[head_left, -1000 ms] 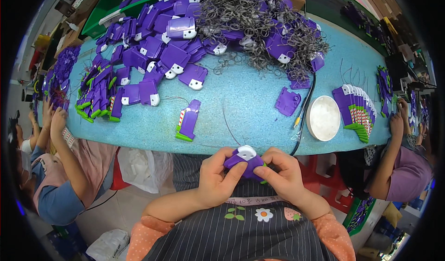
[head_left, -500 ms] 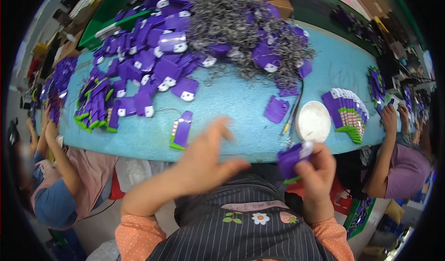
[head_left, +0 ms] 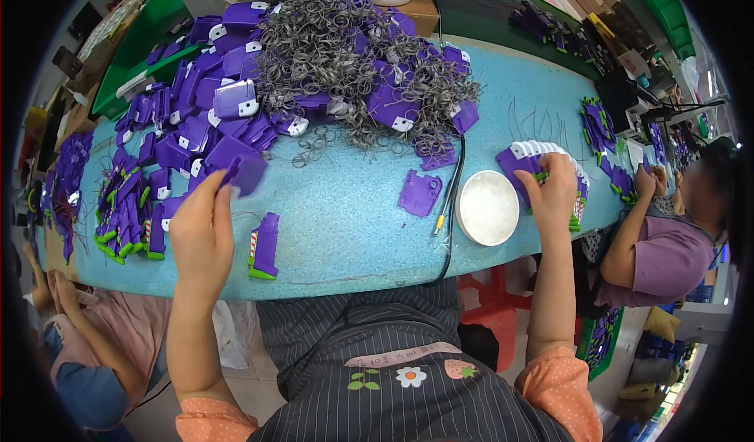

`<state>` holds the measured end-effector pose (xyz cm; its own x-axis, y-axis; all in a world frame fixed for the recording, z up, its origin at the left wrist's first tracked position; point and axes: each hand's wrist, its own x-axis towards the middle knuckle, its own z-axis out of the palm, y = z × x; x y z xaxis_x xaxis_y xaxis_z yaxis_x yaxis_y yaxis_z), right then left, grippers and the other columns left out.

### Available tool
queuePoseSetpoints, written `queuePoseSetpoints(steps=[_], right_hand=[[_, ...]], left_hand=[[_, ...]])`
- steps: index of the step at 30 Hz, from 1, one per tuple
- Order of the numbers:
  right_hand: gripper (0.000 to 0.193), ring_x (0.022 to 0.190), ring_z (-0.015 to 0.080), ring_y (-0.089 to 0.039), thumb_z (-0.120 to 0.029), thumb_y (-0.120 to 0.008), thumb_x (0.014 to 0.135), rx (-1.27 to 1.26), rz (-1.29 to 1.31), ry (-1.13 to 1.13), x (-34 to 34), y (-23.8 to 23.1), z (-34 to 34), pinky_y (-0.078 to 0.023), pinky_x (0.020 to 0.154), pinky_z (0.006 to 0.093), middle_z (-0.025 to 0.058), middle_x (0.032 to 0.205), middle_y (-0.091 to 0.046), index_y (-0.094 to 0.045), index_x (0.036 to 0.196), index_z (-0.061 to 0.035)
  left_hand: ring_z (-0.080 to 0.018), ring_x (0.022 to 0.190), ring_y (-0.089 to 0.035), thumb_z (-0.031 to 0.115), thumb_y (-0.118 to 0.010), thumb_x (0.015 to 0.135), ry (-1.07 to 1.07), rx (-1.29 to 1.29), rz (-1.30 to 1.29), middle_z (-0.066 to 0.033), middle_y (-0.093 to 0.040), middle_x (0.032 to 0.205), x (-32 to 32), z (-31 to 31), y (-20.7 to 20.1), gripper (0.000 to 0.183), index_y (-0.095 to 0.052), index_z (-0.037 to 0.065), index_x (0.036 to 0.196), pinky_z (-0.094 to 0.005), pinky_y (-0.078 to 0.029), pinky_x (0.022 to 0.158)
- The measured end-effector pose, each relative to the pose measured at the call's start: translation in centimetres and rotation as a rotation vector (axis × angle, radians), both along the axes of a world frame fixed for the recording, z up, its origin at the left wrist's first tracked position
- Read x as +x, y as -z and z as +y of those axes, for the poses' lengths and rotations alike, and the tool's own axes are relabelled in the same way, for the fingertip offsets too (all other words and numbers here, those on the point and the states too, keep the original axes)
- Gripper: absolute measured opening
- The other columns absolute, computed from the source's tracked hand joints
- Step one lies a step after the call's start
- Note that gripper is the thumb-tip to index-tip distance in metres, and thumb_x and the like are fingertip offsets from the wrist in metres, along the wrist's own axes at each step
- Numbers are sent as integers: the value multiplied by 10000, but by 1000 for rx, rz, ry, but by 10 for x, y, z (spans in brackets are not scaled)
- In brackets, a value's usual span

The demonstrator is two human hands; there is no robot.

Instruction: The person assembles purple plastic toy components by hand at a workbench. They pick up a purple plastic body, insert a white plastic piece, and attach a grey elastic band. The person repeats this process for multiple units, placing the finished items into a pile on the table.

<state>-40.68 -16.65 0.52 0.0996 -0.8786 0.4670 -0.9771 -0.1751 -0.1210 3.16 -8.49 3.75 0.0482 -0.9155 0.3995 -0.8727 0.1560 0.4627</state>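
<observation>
Left hand (head_left: 203,234): thumb and fingers pinch a motion-blurred purple shell (head_left: 250,175) at the near side of the shell pile (head_left: 212,93).
Right hand (head_left: 556,195): poised over the fanned row (head_left: 509,164) of purple, white-topped pieces, thumb apart from fingers; whether it grips one cannot be told.
Step in hand: apparently a changeover, a shell taken at left while the right tends the row.
Next move: seems to call for freeing the right fingers without disturbing the row, and drawing the shell clear of its neighbours.
Table (head_left: 338,222): open blue surface stretches between the hands; its near edge passes beneath both forearms.
Obstacles: green-footed piece (head_left: 268,246) just right of the left hand; white bowl (head_left: 487,209) and black cable (head_left: 450,230) left of the right; wire-ring heap (head_left: 334,57) beyond, between both.
</observation>
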Motion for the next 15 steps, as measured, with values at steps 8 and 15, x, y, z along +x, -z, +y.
queuePoseSetpoints(steps=[8,15], right_hand=[[862,1151,306,-455,-303,-861,568,614,-747,-851,104,-46,82,-364,949,397,164,1236,-468,-431,1247,9],[688,1021,352,-508,-234,-808,625,553,-646,-862,156,-26,100,-423,853,412,186,1099,-513,-475,1165,33]], left_hand=[[-122,867,-595,106,-473,947,505,688,1493,-87,-631,936,-83,76,31,259,-540,-42,1149,-265,-475,779],[-250,994,-606,30,-550,867,369,372,980,-194,-607,1075,-96,91,30,514,-349,-48,1334,-335,-488,817]])
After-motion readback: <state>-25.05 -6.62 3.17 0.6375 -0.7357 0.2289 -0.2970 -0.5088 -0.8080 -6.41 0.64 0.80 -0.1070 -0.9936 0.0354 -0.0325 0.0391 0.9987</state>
